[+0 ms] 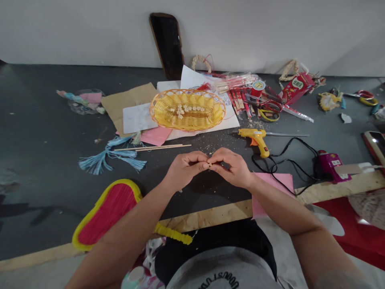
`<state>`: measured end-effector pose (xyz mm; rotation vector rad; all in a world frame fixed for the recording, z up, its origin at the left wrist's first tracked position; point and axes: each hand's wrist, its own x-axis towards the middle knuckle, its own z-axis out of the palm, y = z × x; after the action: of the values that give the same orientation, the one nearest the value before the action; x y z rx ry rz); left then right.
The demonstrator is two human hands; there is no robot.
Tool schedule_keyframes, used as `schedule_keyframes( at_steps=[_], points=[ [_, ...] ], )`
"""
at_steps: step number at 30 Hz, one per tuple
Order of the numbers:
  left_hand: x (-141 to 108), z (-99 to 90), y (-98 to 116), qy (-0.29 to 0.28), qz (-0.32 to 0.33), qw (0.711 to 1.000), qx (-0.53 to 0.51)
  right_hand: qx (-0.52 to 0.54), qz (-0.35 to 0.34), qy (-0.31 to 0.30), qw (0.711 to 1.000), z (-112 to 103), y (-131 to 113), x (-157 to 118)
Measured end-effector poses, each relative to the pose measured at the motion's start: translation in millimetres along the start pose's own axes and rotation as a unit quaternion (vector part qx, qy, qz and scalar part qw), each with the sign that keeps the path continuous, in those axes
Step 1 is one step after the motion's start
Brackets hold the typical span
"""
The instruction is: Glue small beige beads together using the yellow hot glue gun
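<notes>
Over the dark tabletop (45, 152), right of a blue tassel (98, 161), the left hand (185, 167) comes in from the lower left, its grip narrow, thumb and forefinger pinched on a tiny pale piece (209, 164). That piece sits between the fingertips of both hands, about equally near each, too small for its long axis to be told. From the other side the right hand (232, 167) pinches it too, forearm slanting in from the lower right, a yellow glue gun (258, 138) beyond and rightward.

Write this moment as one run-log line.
left hand + right hand: fingertips pinching tiny pale piece | beyond: yellow basket holding pale bits | right: yellow glue gun
</notes>
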<state>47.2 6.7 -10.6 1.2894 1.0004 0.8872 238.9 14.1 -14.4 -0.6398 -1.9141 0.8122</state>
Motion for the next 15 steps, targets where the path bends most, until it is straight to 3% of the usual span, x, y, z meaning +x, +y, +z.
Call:
schedule_keyframes(
  at_steps=[15],
  points=[
    [0.5, 1.4, 1.6, 0.003, -0.001, 1.000, 0.003, -0.011, 0.006, -0.004, 1.000, -0.9, 0.7, -0.6]
  ],
)
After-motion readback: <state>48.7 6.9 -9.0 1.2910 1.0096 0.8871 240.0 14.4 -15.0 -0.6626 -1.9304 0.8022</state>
